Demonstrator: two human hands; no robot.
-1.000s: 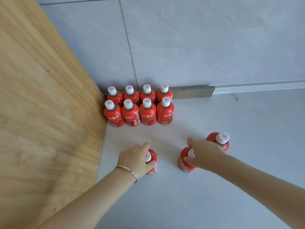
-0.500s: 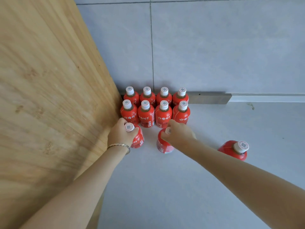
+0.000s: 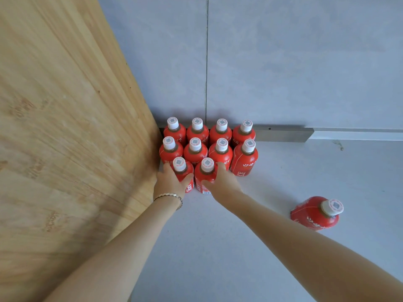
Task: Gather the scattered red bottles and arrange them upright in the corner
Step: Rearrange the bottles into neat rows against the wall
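Left hand [image 3: 170,182] grips upright bottle [image 3: 183,173] beside wooden panel [image 3: 65,127]; right hand [image 3: 220,182] grips neighbouring bottle [image 3: 204,176], both touching eight-bottle block [image 3: 209,140] in corner. Last bottle [image 3: 316,212] well right, tilted, cap toward camera; right hand nearer, floor [image 3: 261,247] between clear

An indoor room corner: grey tiled wall [image 3: 283,62], pale floor [image 3: 218,247], wooden panel [image 3: 54,127], metal baseboard [image 3: 281,133].

Ten red bottles [image 3: 244,159] with white caps stand upright beyond the fingers; one stands apart [image 3: 316,213] at right.
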